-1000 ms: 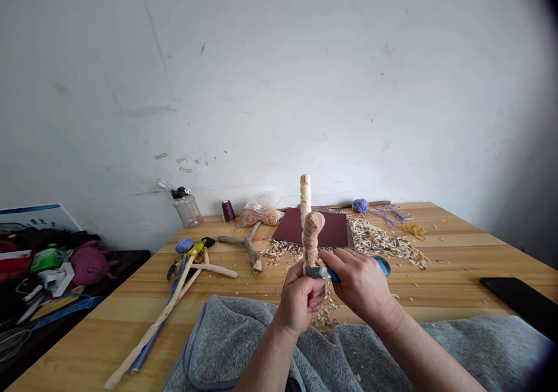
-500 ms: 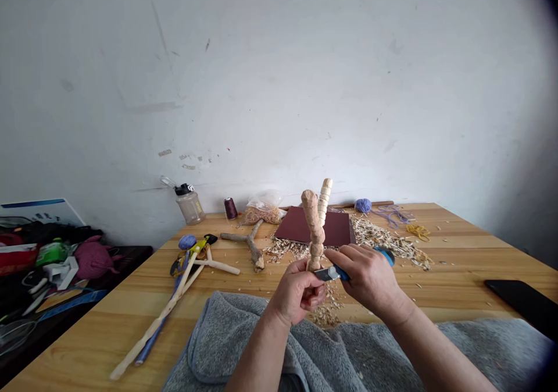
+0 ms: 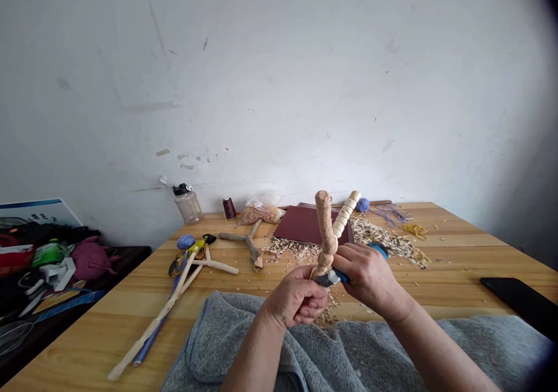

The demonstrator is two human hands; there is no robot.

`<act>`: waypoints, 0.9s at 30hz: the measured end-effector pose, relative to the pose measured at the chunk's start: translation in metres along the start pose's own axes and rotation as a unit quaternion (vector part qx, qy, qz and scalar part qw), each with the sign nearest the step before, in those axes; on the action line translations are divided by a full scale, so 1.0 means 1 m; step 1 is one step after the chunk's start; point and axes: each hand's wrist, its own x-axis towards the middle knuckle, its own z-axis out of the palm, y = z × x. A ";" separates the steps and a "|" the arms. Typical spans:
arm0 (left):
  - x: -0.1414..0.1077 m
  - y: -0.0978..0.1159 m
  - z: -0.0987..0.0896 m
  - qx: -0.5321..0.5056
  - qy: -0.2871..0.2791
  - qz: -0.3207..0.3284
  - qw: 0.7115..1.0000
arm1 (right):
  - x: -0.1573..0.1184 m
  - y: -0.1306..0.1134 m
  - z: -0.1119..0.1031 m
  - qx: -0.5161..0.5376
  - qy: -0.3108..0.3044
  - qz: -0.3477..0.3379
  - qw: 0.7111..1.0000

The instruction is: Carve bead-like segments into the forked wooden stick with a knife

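A forked wooden stick stands upright, its two carved prongs pointing up; the right prong is pale with ring-like grooves. My left hand is wrapped round its lower end. In my right hand is a blue-handled knife, whose metal blade lies against the stick just above my left fingers. Both hands are over the grey towel at the table's front edge. The bottom of the stick is hidden in my left hand.
Wood shavings lie around a dark red sheet. Left of them are a bare forked branch, peeled sticks, a bottle and a thread spool. A black flat object lies right.
The forked stick has turned and shifted slightly right, so its prongs now look wider apart. The knife blade has tilted, and my right hand has moved a little.
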 end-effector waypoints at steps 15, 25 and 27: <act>-0.006 0.004 -0.003 -0.003 -0.046 0.004 0.999 | 0.001 0.000 -0.001 0.018 -0.005 -0.028 0.999; -0.006 0.004 -0.003 0.007 -0.040 0.005 0.999 | 0.000 -0.001 -0.002 0.013 0.007 -0.024 1.000; -0.006 0.004 -0.003 0.008 -0.039 0.004 0.999 | 0.001 -0.001 -0.001 0.007 0.007 -0.025 1.000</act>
